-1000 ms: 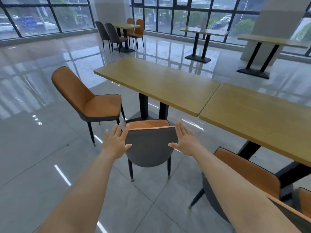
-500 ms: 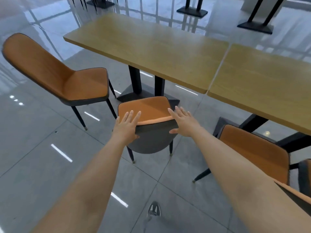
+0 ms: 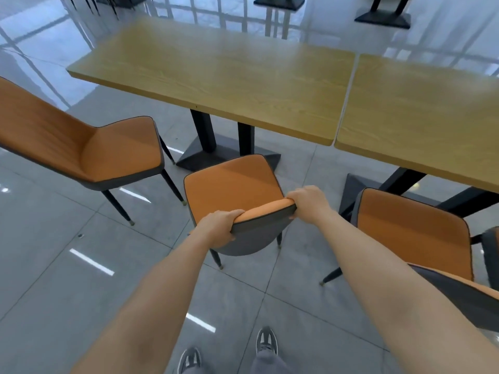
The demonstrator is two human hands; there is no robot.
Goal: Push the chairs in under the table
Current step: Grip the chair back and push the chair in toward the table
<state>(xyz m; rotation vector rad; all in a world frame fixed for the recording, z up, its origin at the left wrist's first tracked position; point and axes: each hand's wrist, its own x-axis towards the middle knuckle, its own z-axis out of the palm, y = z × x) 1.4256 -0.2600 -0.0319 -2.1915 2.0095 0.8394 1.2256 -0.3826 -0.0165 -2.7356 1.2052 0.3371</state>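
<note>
An orange-seated chair with a grey back (image 3: 232, 184) stands in front of me, its seat facing the wooden table (image 3: 221, 76) and clear of the tabletop's near edge. My left hand (image 3: 220, 228) grips the left end of the backrest's top edge. At the right end of that edge, my right hand (image 3: 307, 202) is closed around it. A second orange chair (image 3: 108, 149) stands to the left, turned sideways and away from the table. On the right, a third orange chair (image 3: 410, 230) has its seat partly under the adjoining wooden table (image 3: 421, 114).
The black table pedestal (image 3: 210, 147) stands just beyond the held chair's seat. Another black base (image 3: 359, 187) is under the right table. My two shoes (image 3: 266, 341) are on the grey tiled floor. More table bases stand far back by the windows.
Both hands went from open and hovering at the backrest to closed on its top edge. My view has moved closer and tilted down, so my shoes now show.
</note>
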